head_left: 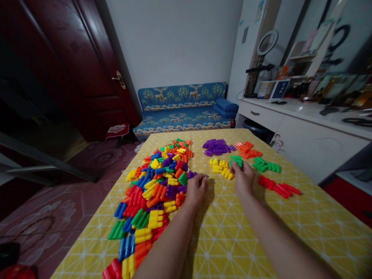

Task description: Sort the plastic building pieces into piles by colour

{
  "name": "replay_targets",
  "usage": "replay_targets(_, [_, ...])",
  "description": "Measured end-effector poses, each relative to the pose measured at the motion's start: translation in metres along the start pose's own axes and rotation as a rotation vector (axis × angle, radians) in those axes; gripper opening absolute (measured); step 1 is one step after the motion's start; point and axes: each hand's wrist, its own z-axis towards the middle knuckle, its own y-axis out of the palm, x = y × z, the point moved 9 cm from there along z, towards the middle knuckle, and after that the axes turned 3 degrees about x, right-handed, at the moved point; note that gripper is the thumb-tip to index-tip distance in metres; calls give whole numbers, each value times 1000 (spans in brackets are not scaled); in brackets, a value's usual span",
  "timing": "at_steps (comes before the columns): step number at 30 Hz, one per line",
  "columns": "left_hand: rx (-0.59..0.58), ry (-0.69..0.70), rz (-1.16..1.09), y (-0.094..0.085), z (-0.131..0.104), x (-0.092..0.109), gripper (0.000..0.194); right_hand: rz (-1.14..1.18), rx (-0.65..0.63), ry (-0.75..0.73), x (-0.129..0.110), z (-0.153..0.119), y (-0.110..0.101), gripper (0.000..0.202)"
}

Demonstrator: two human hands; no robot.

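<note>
My left hand is at the right edge of a large mixed pile of plastic pieces, its fingers curled near purple pieces; what they hold, if anything, is hidden. My right hand grips a green piece over the table. Left of it lie yellow pieces, and behind them a purple heap. Orange pieces sit at the back right, with green pieces nearer. Red pieces lie to the right of my right wrist.
The table wears a yellow patterned cloth. Beyond it stands a blue sofa. On the right is a white dresser with a ring light. A dark red door and a small stool are at the left.
</note>
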Motion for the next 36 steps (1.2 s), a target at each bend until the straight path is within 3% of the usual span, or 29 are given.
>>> replay_targets(5, [-27,45,69,5,1,-2,22,168,258,65,3,56,-56,23])
replay_targets(8, [-37,99,145,4,-1,7,21,231,374,113,9,67,-77,21])
replay_targets(11, [3,182,307,-4,-5,28,26,258,419,134,13,63,-79,20])
replay_targets(14, [148,207,599,-21,-10,45,32,242,336,127,14,43,-58,32])
replay_targets(17, [228,120,858,-32,-11,44,38,147,123,107,11,10,-18,48])
replay_targets(21, [169,30,1019,-30,-8,27,33,-58,-259,87,18,-41,39,51])
replay_targets(24, [105,50,1023,-26,-7,24,32,-182,-486,27,25,-67,63,49])
replay_targets(29, [104,90,913,-30,-4,32,31,-328,-631,-116,24,-77,73,44])
replay_targets(36, [58,269,455,-20,-6,45,45,-264,-614,-39,17,-72,71,44])
